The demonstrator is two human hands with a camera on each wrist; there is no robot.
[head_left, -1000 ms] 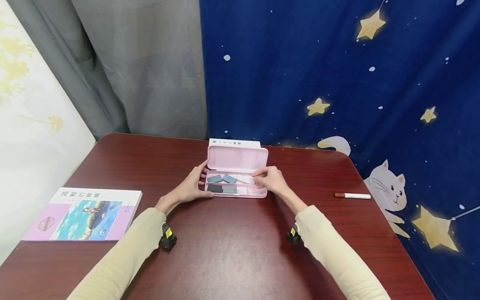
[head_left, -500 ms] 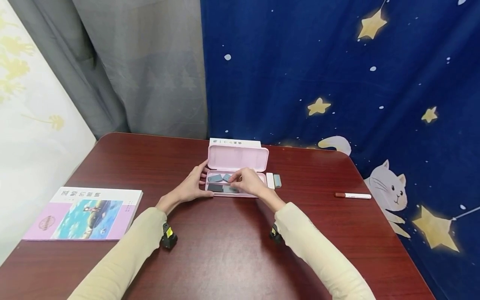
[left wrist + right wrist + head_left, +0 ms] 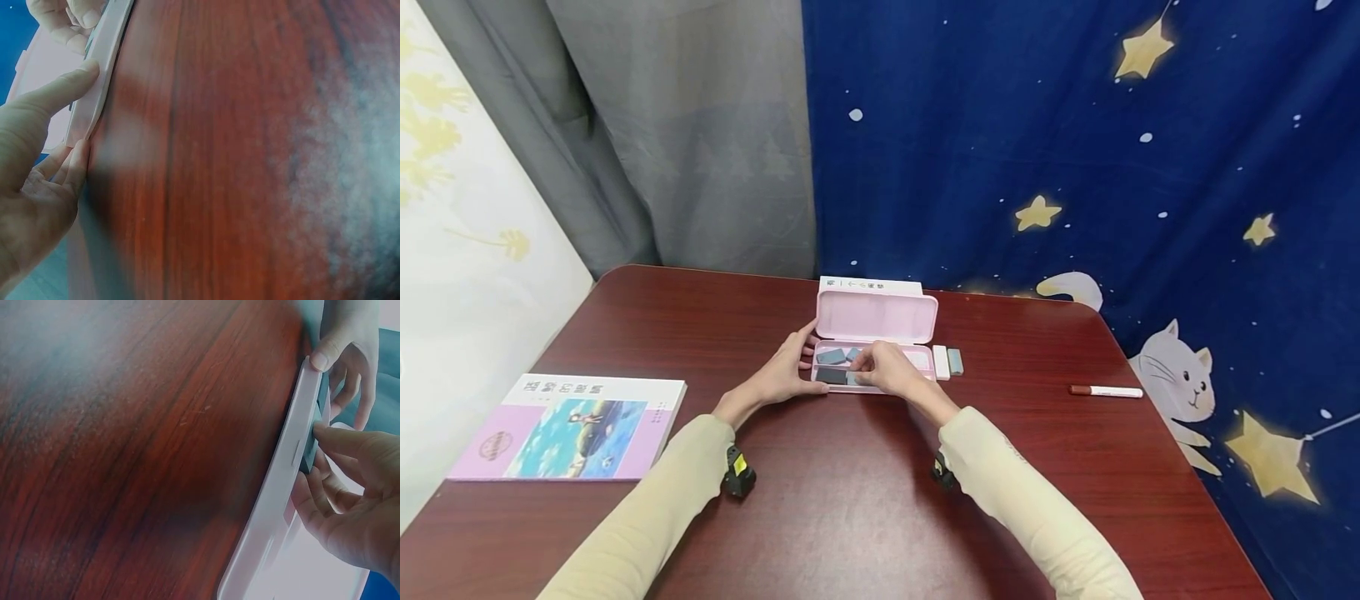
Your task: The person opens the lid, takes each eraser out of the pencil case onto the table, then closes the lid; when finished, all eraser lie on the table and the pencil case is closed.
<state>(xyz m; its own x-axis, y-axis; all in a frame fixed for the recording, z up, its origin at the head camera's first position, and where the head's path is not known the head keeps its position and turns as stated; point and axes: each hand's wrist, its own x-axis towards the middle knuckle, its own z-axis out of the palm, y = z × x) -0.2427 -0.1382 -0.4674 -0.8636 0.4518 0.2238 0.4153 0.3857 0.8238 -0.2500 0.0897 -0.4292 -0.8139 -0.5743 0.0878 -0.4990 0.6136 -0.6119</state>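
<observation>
A pink pencil case (image 3: 877, 317) stands with its lid up near the table's back. My left hand (image 3: 778, 375) holds its left end, thumb on the front rim and fingers around the side. Inside the case, my right hand (image 3: 891, 367) pinches a grey rectangular eraser (image 3: 309, 449) in the front compartment, as the right wrist view shows. A dark eraser (image 3: 831, 376) lies left of it. Blue-grey erasers (image 3: 831, 357) lie in the rear compartment. The right hand hides the middle of the case.
Right of the case lie a white eraser (image 3: 941, 362) and a greenish one (image 3: 955, 362). A brown-capped marker (image 3: 1105, 391) lies farther right. At the left is a purple and white book (image 3: 568, 429); a white box-like object (image 3: 870, 285) stands behind the lid.
My right hand has moved left from the case's right end to its middle and now grips the grey eraser. White and greenish erasers show beside the case. My left hand stays put.
</observation>
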